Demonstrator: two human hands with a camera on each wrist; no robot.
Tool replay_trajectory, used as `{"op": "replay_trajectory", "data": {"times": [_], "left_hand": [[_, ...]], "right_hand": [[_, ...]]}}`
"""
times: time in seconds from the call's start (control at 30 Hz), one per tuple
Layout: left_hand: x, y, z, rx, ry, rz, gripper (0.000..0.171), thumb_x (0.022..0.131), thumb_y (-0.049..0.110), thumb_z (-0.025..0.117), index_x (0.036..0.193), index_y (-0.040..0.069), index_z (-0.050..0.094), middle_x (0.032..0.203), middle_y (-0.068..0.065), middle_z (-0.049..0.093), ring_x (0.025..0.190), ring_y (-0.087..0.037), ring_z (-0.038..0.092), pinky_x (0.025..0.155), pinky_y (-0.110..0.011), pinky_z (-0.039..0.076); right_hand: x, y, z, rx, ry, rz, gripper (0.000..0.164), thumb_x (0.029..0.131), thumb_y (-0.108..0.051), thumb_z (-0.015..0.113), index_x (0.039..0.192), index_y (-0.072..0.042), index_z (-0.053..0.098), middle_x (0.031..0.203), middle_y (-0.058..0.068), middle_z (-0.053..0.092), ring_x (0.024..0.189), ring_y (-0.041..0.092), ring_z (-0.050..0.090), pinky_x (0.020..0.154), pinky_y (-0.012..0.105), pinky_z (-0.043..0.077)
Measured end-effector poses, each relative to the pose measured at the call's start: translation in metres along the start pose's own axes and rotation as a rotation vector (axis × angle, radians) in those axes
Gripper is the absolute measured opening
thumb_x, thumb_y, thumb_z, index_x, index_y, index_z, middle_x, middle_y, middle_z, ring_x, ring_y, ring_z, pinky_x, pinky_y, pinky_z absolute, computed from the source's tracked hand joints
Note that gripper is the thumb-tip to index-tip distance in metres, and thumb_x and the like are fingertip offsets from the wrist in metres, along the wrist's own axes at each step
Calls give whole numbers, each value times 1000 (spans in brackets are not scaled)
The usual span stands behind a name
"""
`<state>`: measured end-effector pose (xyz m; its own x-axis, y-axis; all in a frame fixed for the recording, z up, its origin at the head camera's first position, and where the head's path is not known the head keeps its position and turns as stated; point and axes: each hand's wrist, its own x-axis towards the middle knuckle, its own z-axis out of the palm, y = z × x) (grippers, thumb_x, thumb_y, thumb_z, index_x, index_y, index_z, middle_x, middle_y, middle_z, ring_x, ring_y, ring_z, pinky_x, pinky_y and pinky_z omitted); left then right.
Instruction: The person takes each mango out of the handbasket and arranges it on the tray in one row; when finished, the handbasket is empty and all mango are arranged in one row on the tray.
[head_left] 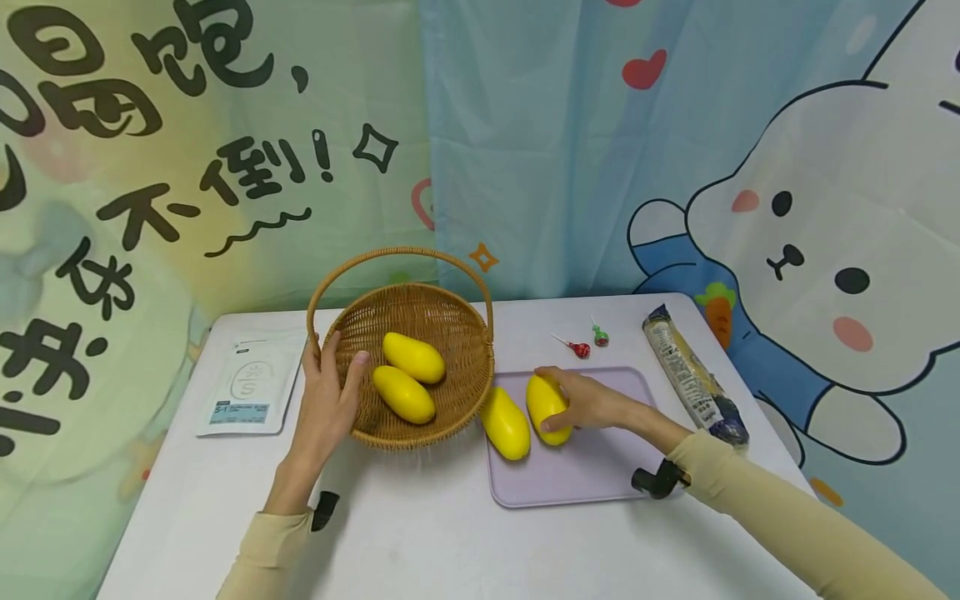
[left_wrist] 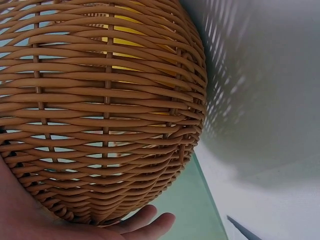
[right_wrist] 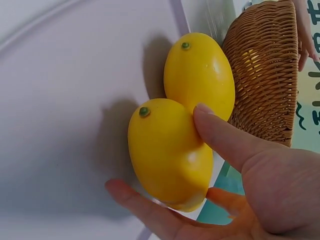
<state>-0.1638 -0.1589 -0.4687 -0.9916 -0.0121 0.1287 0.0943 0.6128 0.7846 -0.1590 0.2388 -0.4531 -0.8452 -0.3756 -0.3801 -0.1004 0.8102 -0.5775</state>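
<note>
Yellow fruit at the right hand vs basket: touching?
Apart. The head view shows another yellow fruit and bare tray between the right-hand fruit and the basket.

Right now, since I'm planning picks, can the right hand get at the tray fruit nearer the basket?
Likely not yet: the right hand is around the other fruit, which lies between, though nothing sits on the nearer fruit.

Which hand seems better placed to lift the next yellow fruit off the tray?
Probably the right hand: it is around a yellow fruit lying on the purple tray. The left hand is against the left side of the basket, so the basket stands between it and the tray.
</note>
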Motion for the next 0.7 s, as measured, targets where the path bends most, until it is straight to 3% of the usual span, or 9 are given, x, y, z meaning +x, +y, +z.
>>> {"op": "replay_trajectory", "data": {"times": [0.23,0.7], "left_hand": [[0,-1,0,-6,-2,5,76,105,58,38,163,13,19,169,-21,-7,145,-54,30,111,-69,33],[0,0,-1,-1,-1,1,76,105,58,39,163,12,20,169,-21,-7,145,-55,31,110,-70,35]], "right_hand": [[-1,3,0,-11,-10,17,90,88,-31,81,158,-5,30,156,22,42,130,35,49,115,61,36],[-2,0,-3,-67,-5,31,92,86,-30,83,157,-5,31,151,23,47,123,35,52,110,60,42]]}}
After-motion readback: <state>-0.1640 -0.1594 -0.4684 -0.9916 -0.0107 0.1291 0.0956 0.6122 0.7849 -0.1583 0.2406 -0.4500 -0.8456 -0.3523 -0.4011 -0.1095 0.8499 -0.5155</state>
